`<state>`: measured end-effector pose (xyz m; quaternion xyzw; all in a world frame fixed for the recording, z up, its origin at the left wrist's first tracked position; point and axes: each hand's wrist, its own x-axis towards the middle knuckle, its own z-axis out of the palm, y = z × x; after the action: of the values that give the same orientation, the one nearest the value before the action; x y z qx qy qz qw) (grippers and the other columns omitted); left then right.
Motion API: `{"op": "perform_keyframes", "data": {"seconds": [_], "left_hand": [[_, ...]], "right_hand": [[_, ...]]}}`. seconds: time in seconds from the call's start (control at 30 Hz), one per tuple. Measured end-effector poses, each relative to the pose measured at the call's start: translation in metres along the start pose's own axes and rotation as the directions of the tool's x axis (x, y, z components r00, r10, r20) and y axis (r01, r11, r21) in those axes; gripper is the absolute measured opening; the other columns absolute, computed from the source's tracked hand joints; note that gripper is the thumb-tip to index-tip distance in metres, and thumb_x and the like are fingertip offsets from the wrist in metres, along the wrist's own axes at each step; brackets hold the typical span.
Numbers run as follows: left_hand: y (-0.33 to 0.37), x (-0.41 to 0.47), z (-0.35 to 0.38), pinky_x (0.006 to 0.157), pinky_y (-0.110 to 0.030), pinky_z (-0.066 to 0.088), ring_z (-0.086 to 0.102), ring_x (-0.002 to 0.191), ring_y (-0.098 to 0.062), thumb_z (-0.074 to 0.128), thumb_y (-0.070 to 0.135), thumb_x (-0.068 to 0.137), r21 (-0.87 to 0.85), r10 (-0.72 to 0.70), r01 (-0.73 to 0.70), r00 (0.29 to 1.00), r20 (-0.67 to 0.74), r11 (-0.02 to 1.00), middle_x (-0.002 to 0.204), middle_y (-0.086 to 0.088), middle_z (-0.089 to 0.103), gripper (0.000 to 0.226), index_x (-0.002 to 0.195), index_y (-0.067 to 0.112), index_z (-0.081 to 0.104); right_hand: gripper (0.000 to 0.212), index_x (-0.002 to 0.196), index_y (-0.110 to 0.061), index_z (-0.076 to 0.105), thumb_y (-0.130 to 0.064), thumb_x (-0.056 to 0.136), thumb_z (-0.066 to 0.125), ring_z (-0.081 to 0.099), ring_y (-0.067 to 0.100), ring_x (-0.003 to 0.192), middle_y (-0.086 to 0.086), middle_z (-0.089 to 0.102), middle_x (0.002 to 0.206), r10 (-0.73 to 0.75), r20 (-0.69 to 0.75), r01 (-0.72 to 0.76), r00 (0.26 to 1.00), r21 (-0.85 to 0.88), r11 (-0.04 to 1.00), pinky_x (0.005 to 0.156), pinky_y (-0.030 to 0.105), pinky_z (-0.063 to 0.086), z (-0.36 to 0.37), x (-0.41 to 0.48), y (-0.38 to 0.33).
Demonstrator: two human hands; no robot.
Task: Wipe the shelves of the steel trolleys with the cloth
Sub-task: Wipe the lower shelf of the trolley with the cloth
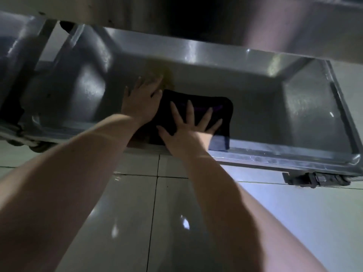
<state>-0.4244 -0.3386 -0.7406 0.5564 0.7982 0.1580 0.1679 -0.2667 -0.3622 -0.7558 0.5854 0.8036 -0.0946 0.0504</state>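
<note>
A dark cloth [222, 107] with a faint purple stripe lies flat on the bottom shelf [265, 118] of a steel trolley, its near corner hanging over the front rim. My right hand [188, 126] presses flat on the cloth with fingers spread. My left hand [142, 99] lies flat on the shelf at the cloth's left edge, fingers apart, beside a brownish smear [159, 71] on the steel. The trolley's upper shelf [294, 22] overhangs the top of the view.
A second steel trolley shelf [17, 61] stands to the left, with an upright post [59, 52] between the two. A castor [318, 180] sits under the right front corner. Glossy light floor tiles [125, 222] fill the foreground.
</note>
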Motion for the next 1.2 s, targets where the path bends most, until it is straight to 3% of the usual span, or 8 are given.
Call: {"op": "perform_keyframes", "data": {"seconds": [0.1,0.23,0.37,0.57,0.8,1.0,1.1,1.2], "left_hand": [[-0.001,-0.004,-0.021,0.12,-0.05,0.01,0.017,0.148,-0.025,0.037,0.03,0.102,-0.053,0.049,-0.054,0.994,-0.096,0.997,0.161,-0.001,0.025,0.053,0.154,0.031,0.025],[0.036,-0.029,-0.004,0.12,-0.05,-0.001,0.006,0.15,-0.025,0.04,0.039,0.1,0.122,0.164,-0.157,0.985,-0.051,0.98,0.163,0.002,0.016,0.058,0.155,0.033,0.02],[0.088,-0.057,0.046,0.115,-0.06,-0.011,-0.008,0.151,-0.025,0.029,0.055,0.1,0.227,0.188,-0.215,0.973,0.137,0.95,0.165,0.005,0.0,0.058,0.154,0.044,0.009],[0.059,-0.049,0.055,0.093,-0.076,-0.025,-0.023,0.146,-0.035,0.004,0.083,0.081,0.364,0.064,-0.087,0.995,0.076,0.927,0.161,0.014,-0.018,0.07,0.146,0.058,-0.006],[-0.024,-0.007,0.012,0.102,-0.079,-0.006,-0.012,0.148,-0.035,0.003,0.091,0.072,0.396,-0.081,0.065,0.996,0.025,0.916,0.162,0.018,-0.011,0.078,0.144,0.062,-0.004],[0.02,-0.024,0.029,0.099,-0.079,-0.01,-0.016,0.146,-0.039,-0.001,0.093,0.068,0.375,-0.002,-0.042,0.993,0.115,0.926,0.162,0.016,-0.015,0.08,0.142,0.063,-0.009],[0.011,-0.047,0.031,0.102,-0.078,-0.01,-0.018,0.147,-0.035,-0.004,0.093,0.066,0.383,0.019,-0.068,0.991,0.129,0.921,0.16,0.019,-0.018,0.08,0.14,0.064,-0.014],[-0.015,-0.067,0.021,0.102,-0.076,-0.015,-0.019,0.147,-0.03,0.0,0.094,0.066,0.35,0.0,-0.033,0.996,0.093,0.936,0.16,0.022,-0.016,0.079,0.138,0.067,-0.013]], "right_hand": [[0.072,0.149,-0.054,-0.005,-0.079,0.086,0.019,-0.017,0.048,0.143,-0.009,-0.007,0.164,-0.062,0.025,0.061,0.998,0.049,0.997,0.102,0.069,-0.022,-0.004,0.0,-0.015],[0.058,0.151,-0.047,0.021,-0.059,0.096,0.034,-0.006,0.037,0.148,-0.013,0.017,0.162,0.037,-0.206,-0.003,0.978,0.16,0.987,0.116,0.056,-0.01,-0.024,0.006,0.06],[0.051,0.153,-0.042,0.021,-0.042,0.103,0.033,-0.003,0.033,0.15,-0.013,0.015,0.162,0.182,-0.019,-0.165,0.983,0.342,0.925,0.119,0.049,-0.002,-0.028,0.005,0.119],[0.055,0.151,-0.053,0.006,-0.057,0.099,0.023,-0.011,0.032,0.149,-0.01,-0.002,0.164,0.094,-0.009,-0.092,0.996,0.12,0.988,0.118,0.051,-0.01,-0.005,-0.003,0.126],[0.054,0.146,-0.061,0.0,-0.063,0.096,0.02,-0.015,0.035,0.148,-0.013,-0.008,0.163,0.096,0.008,-0.096,0.995,0.063,0.993,0.116,0.055,-0.013,0.001,-0.001,0.125],[0.053,0.145,-0.062,-0.004,-0.063,0.096,0.018,-0.019,0.036,0.147,-0.016,-0.014,0.162,0.097,0.052,-0.099,0.994,0.043,0.994,0.115,0.056,-0.014,-0.003,-0.001,0.124],[0.055,0.143,-0.064,-0.003,-0.063,0.095,0.021,-0.023,0.037,0.146,-0.018,-0.016,0.161,0.176,0.102,-0.182,0.979,0.053,0.982,0.112,0.061,-0.017,-0.008,0.001,0.118],[0.058,0.148,-0.057,-0.001,-0.06,0.095,0.025,-0.027,0.044,0.142,-0.013,-0.015,0.162,0.16,-0.08,-0.161,0.984,-0.002,0.987,0.106,0.065,-0.022,-0.014,0.017,0.088]]}}
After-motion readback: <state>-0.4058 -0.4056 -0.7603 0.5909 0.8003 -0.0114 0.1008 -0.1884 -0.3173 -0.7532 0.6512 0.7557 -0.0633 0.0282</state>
